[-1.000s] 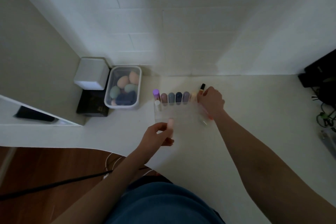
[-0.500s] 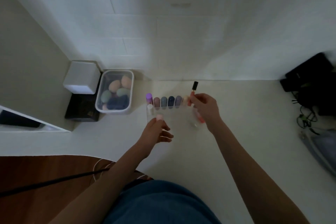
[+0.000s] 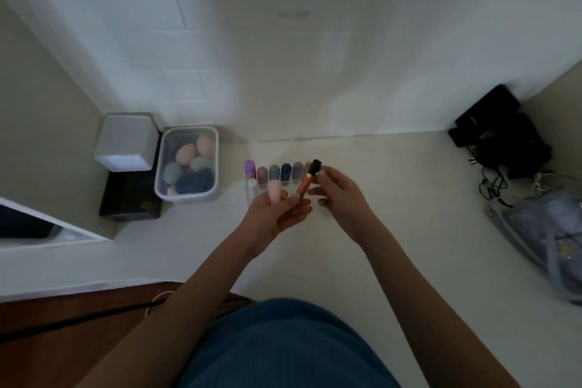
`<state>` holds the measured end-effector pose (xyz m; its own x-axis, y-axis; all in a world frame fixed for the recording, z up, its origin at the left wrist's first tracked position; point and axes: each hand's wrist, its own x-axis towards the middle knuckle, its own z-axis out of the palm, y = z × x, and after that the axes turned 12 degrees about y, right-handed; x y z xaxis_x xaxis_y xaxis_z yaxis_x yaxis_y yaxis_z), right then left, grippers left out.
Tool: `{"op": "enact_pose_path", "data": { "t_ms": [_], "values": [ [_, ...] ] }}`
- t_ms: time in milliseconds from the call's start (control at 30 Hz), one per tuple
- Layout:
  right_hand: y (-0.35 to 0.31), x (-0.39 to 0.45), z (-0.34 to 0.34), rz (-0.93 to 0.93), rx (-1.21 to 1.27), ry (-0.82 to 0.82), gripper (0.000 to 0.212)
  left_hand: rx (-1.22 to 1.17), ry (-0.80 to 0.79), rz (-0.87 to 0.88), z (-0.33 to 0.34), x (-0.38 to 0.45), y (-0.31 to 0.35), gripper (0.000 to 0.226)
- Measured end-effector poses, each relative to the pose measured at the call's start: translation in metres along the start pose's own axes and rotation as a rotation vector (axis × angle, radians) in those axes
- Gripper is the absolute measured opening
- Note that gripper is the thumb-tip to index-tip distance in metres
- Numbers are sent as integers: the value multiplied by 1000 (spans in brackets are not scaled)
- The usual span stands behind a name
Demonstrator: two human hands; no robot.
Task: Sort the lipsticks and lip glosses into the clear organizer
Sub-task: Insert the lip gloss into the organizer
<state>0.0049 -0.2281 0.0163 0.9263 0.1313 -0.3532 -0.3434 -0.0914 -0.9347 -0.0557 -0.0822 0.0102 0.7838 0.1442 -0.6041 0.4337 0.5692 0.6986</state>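
Orange lip gloss (image 3: 306,180) with black cap is held up between both hands, tilted, cap end pointing away from the person. Right hand (image 3: 341,195) grips it near the cap with thumb and fingertips; left hand (image 3: 277,211) touches its lower end with the fingertips. Left hand also clasps a pale pink lipstick (image 3: 273,192) upright between thumb and fingers. Clear organizer (image 3: 252,190) sits on the surface (image 3: 393,214) just behind and partly under both hands; its walls are hard to make out. Row of tubes (image 3: 279,172) stands in its back slots just beyond the left hand: purple-capped one at far left, then brownish, grey-blue, dark blue, mauve. A small white tube (image 3: 252,183) stands in front of the purple one. Left of the left hand, well apart: lidded clear tub (image 3: 188,164) with coloured makeup sponges, white box (image 3: 127,142) on a black box (image 3: 130,198). Far right of the right hand: black items and cables (image 3: 500,138), a greyish pouch (image 3: 548,230).
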Motion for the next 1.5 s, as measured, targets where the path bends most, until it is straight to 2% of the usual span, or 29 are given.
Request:
{"op": "enact_pose_path", "data": {
  "t_ms": [200, 333, 400, 467, 667, 833, 933, 1067, 1167, 1233, 1400, 1500],
  "values": [
    [-19, 7, 22, -127, -220, -33, 20, -85, 29, -73, -20, -4, 4, 13],
    [-21, 8, 39, -334, -340, 96, 11, -6, 147, -108, -39, -2, 3, 12],
    [-21, 6, 45, -413, -408, 101, 11, 26, 222, -165, -51, -1, 1, 24],
    [-19, 7, 50, -455, -480, 60, 10, -54, 252, -222, -62, 0, -2, 33],
    [1, 22, 63, -493, -755, -51, 10, -90, 303, -157, -66, 0, -5, 29],
    [12, 26, 66, -458, -909, -84, 22, -102, 306, -114, -67, 0, -7, 26],
    [11, 24, 66, -478, -894, -51, 22, -159, 291, -116, -64, 0, -7, 27],
    [12, 1, 60, -567, -696, 89, 17, -177, 237, -122, -59, 0, -6, 20],
    [24, -15, 59, -461, -650, -27, 23, -10, 131, -86, -56, 1, -8, 29],
    [33, -19, 57, -406, -594, -26, 24, 148, 100, -64, -54, 1, -10, 31],
    [44, -15, 36, -413, -599, 111, 24, 279, 57, -66, -51, 1, -14, 38],
    [46, 5, 12, -357, -611, 377, 26, 234, 47, -129, -50, 0, -13, 35]
  ]
}}
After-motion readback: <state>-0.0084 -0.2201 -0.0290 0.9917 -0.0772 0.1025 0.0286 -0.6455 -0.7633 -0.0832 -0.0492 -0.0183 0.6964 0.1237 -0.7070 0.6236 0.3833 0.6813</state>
